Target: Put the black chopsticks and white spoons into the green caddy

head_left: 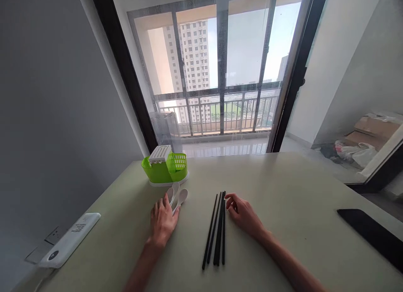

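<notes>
Several white spoons (182,196) lie on the table with their bowls pointing away from me. My left hand (163,216) is closed over their handles, which it mostly hides. In the middle of the table several black chopsticks (218,233) lie lengthwise, close together at the far end and slightly fanned out towards me. My right hand (239,210) rests just right of their far ends, its fingers loosely curled with a gap at the thumb and nothing visible in them. Behind the spoons stands a green cutlery holder (157,173) with a white slotted top and a white base.
A white power strip (71,241) lies along the left table edge by the wall sockets. At the right edge of the pale table (283,178) is a flat black object (371,237). Beyond stand a glass door and balcony; cardboard boxes (374,130) and bags sit at far right.
</notes>
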